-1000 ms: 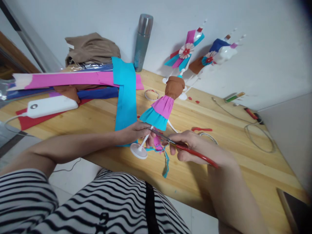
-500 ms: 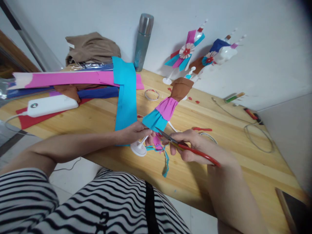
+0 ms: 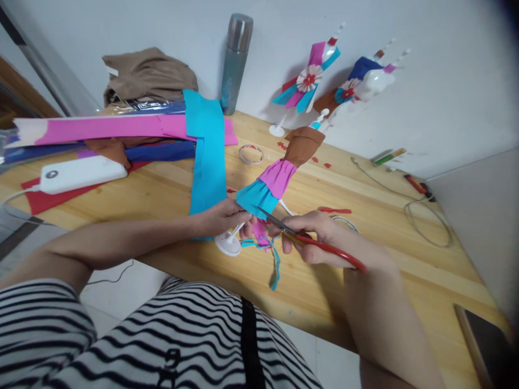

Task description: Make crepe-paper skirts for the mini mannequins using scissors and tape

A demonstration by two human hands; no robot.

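Note:
A doll figure on a white stand, in a layered paper dress [image 3: 278, 178] of brown, pink and blue, leans across the middle of the view. My left hand [image 3: 223, 220] is closed on the blue bottom edge of the dress, close to the stand's round white base [image 3: 227, 243]. Red-handled scissors [image 3: 320, 247] are gripped in my right hand [image 3: 314, 232], their blades lying at the dress's blue hem. Under the hands hang or lie thin blue and pink paper scraps [image 3: 275, 267]. Part of my left fingers is hidden behind the stand and hem.
A long blue paper strip [image 3: 208, 173] lies left of the dress, over pink paper [image 3: 109, 128]. Behind are a thermos [image 3: 236, 65] and brown cloth [image 3: 150, 75]. A white power bank [image 3: 83, 174] sits left. Decorated dolls [image 3: 308, 81] stand by the wall; a dark flat device [image 3: 482, 340] lies right.
The view has shifted slightly, so most things sit a little higher and further left. Both hands keep their hold, with the scissor blades still at the blue hem.

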